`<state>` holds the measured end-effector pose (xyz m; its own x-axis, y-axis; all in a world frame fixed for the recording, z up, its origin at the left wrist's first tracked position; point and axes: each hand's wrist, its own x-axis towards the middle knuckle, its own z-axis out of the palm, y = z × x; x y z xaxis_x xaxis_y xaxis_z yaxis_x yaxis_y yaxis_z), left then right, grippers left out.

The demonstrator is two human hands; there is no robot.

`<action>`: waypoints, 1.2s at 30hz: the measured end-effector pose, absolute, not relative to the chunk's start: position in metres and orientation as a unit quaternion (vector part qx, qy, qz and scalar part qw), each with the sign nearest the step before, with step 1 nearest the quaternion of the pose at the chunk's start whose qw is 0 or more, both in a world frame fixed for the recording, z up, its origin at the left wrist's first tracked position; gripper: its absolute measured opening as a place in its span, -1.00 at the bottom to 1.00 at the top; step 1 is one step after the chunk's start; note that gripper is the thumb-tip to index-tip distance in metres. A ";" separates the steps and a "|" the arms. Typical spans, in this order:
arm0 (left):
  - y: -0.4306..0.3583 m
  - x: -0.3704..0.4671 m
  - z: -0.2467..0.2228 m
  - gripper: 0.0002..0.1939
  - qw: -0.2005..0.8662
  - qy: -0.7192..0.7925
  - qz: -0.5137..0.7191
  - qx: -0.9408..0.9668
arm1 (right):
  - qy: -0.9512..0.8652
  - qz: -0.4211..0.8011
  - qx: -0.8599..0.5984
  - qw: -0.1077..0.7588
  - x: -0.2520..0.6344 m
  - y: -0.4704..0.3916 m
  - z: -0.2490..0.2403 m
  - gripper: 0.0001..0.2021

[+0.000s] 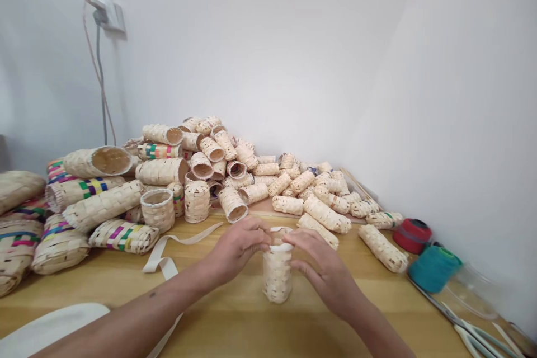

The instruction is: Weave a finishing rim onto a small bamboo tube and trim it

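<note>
A small cylindrical woven basket (277,277) of pale wood strips stands upright on the table in front of me, with a white band folded along its open rim. My left hand (245,243) pinches the rim at its left side between thumb and fingers. On the right, my right hand (314,260) has its fingertips on the rim and its thumb against the basket's side. A long white ribbon (170,268) lies curled on the table to the left and passes under my left forearm.
A big pile of woven baskets (197,193) covers the back left, some with coloured strips. Smaller closed woven rolls (325,213) lie at the back right. Along the right are a red thread spool (412,236), a teal thread spool (435,268) and scissors (470,330).
</note>
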<state>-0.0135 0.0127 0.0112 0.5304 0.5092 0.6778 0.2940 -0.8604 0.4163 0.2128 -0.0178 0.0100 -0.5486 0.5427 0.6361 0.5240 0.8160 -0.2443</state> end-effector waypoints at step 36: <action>-0.006 0.002 0.020 -0.89 0.291 0.235 0.422 0.826 | -0.862 0.077 -0.310 0.393 0.215 -0.025 0.027 -0.87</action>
